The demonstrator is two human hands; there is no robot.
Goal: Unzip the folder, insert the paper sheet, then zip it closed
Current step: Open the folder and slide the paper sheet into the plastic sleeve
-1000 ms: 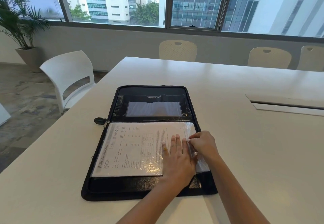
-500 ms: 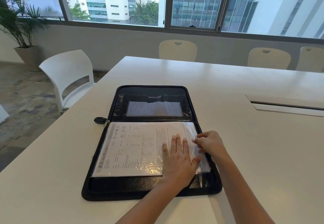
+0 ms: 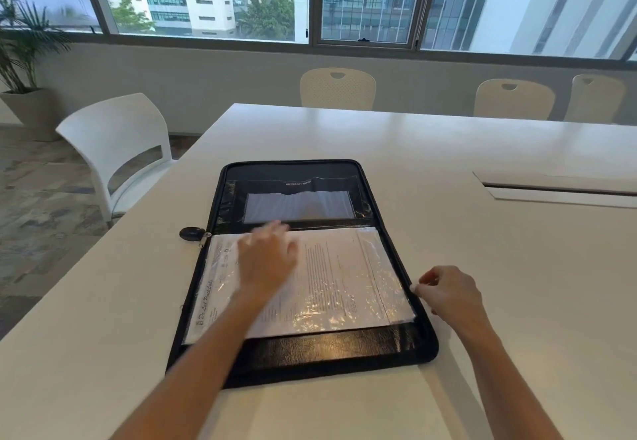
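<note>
A black zip folder lies open and flat on the white table. A printed paper sheet inside a clear plastic sleeve rests on the folder's near half. My left hand, blurred, hovers over the sheet's left part with fingers spread, holding nothing. My right hand is at the folder's right edge, fingers curled and pinched at the rim; whether they grip the edge is unclear. The zipper pull lies off the folder's left side at the hinge.
A white chair stands at the table's left side. Three cream chairs, the nearest, line the far edge. A cable hatch is set in the table at right. A potted plant stands far left.
My left hand has swept from the sheet's right part to its left. My right hand has moved off the sleeve to the folder's right edge.
</note>
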